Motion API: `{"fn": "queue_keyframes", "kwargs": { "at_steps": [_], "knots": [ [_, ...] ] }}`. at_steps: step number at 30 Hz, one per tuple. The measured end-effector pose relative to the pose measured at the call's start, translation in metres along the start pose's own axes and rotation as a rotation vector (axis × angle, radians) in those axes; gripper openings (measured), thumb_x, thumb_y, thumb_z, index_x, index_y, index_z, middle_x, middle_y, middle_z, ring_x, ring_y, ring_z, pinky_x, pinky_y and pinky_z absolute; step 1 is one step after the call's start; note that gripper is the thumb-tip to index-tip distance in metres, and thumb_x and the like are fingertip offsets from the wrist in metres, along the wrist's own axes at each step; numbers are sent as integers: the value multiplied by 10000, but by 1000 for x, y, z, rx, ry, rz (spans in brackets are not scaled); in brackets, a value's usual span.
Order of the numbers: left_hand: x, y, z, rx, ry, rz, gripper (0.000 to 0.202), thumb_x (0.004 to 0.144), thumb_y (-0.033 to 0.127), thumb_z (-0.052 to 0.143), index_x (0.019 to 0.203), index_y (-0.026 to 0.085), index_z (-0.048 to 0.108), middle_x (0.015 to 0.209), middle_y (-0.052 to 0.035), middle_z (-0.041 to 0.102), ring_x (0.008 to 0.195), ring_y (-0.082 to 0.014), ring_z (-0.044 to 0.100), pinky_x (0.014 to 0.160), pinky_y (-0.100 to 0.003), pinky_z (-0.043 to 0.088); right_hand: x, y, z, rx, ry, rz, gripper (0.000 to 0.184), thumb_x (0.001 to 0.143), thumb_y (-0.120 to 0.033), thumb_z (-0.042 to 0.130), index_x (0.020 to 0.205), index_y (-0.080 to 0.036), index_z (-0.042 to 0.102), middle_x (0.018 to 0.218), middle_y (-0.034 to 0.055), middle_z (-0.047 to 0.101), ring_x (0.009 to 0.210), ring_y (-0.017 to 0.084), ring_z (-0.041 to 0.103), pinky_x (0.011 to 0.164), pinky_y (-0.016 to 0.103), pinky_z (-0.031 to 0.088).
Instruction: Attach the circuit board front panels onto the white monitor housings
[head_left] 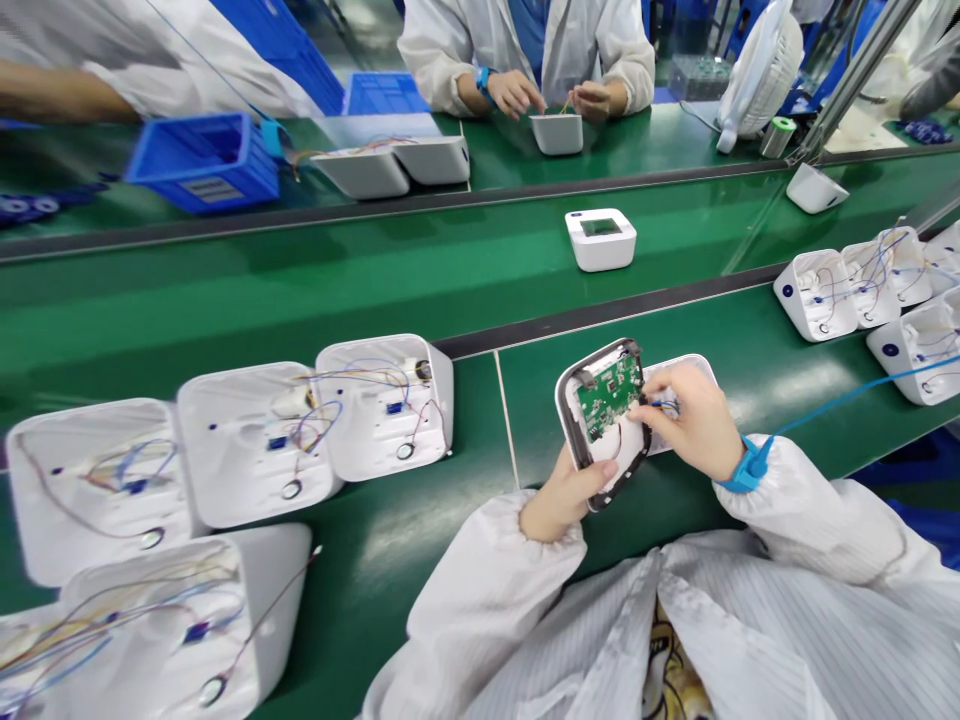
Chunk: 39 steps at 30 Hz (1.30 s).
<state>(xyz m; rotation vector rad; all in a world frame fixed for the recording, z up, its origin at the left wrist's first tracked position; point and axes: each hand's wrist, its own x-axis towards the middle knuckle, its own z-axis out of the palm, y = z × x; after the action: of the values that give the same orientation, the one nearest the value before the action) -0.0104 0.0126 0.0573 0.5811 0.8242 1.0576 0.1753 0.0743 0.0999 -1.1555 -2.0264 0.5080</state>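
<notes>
My left hand (570, 492) grips a white device cover (564, 410) by its lower edge, thumb on the inner side, and holds it tilted up. Fixed inside the cover is a green circuit board (609, 392), with a dark gasket around the rim. My right hand (691, 412) is closed at the board's right edge, its thumb and fingertips pinching thin dark-blue wires (664, 404). The wires' ends are hidden by my fingers. Behind this hand, a white housing (702, 366) lies on the green bench, partly covered. A blue wrist strap (750, 466) circles my right wrist.
Open white housings (259, 440) with loose wires stand at left, and more housings (817, 292) at right. A finished-looking white device (601, 250) sits on the middle strip. Across, a co-worker's hands (517, 95) work at another housing (556, 134). A blue cord (862, 385) runs right from my wrist.
</notes>
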Motion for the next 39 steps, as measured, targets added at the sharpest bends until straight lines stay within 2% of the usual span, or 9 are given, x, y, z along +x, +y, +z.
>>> {"fn": "queue_keyframes", "kwargs": {
  "at_steps": [3,5,19,22,24,26,30,34,39],
  "knots": [
    [3,9,-3,23,-60,-18,634,613,311,839,1209,144,703,1161,-121,748,1162,-398,648,1030,-482,497,12,9,-5,32,-35,-150,639,850,-546,704,1357,-211,508,1386,151,589,1330,307,528,1094,515,450],
    [4,14,-7,10,-100,-43,617,604,315,832,1185,142,718,1181,-120,743,1159,-396,652,1023,-474,503,18,12,-6,69,-114,-237,741,877,-568,663,1465,-211,385,1464,161,529,1379,293,492,1123,505,439],
    [8,17,-6,0,-142,-64,581,634,284,792,1191,141,710,1141,-106,760,1090,-370,688,968,-443,527,5,7,-9,-97,5,-301,516,916,-445,660,1340,-221,469,1424,169,569,1331,306,535,1055,534,474],
    [11,24,-6,53,-154,-16,562,631,260,804,1172,132,717,1114,-100,768,1083,-356,689,962,-419,525,-9,-2,-7,-126,59,-341,274,947,-334,625,1201,-240,589,1216,119,684,1170,270,628,958,464,526],
    [13,26,-10,73,-130,-19,478,636,252,799,1091,116,744,1051,-97,781,1040,-344,704,930,-396,537,-25,-9,0,-146,-93,-431,117,975,-252,559,1033,-243,661,967,63,719,910,202,676,792,360,549],
    [17,25,-15,52,-81,-47,396,646,256,784,1010,102,761,961,-93,793,958,-327,727,870,-375,556,-42,-16,11,-209,-350,-524,198,990,-179,490,972,-213,684,829,42,693,729,159,644,635,299,505],
    [29,21,-22,-103,-4,-125,373,684,351,738,936,76,763,859,-117,798,849,-319,752,809,-378,582,-64,-31,36,-437,-660,-457,335,990,-137,456,1295,-131,592,839,76,691,649,175,645,516,291,444],
    [42,21,-21,-218,23,-153,453,728,448,671,968,72,751,911,-136,799,962,-360,741,898,-449,573,-60,-45,53,-595,-745,-285,433,992,-114,409,1417,-91,486,962,161,710,726,215,690,540,308,481],
    [50,19,-21,-272,68,-131,421,732,440,641,961,101,740,940,-105,801,1062,-367,713,955,-454,551,-51,-51,53,-625,-807,-237,254,970,-95,425,969,-97,679,940,180,692,832,258,690,610,340,511]
  ]
}}
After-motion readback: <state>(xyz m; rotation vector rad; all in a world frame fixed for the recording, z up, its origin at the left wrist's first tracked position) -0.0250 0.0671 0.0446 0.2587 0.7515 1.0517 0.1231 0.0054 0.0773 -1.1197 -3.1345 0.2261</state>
